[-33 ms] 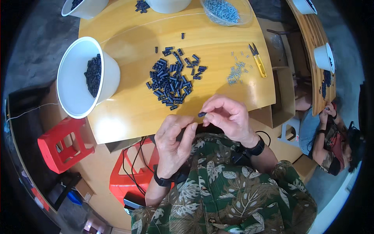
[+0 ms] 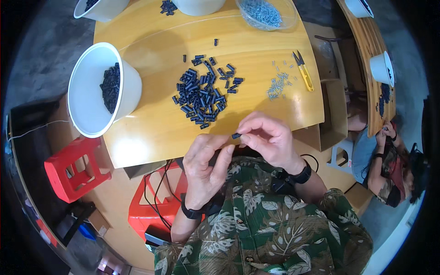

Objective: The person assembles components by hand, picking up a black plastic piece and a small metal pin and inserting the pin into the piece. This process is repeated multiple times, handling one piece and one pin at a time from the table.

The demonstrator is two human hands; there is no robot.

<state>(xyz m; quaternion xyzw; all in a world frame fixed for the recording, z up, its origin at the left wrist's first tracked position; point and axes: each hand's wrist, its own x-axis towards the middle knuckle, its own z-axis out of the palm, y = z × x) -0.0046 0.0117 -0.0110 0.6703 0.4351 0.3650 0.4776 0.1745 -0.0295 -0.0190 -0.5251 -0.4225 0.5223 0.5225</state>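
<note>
Right grip point(image 2: 270, 141) holds black piece point(image 2: 236, 136) (small)

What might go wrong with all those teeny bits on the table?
Maybe these things:
1. The small dark piece is pinched in the fingertips of the right hand near the table's edge, so it might slip and fall.
2. The silver bits lie loose, so a bump might scatter them.
3. The yellow-handled snips lie beside those bits with bare blades, so careless reaching there might nick a finger.
</note>
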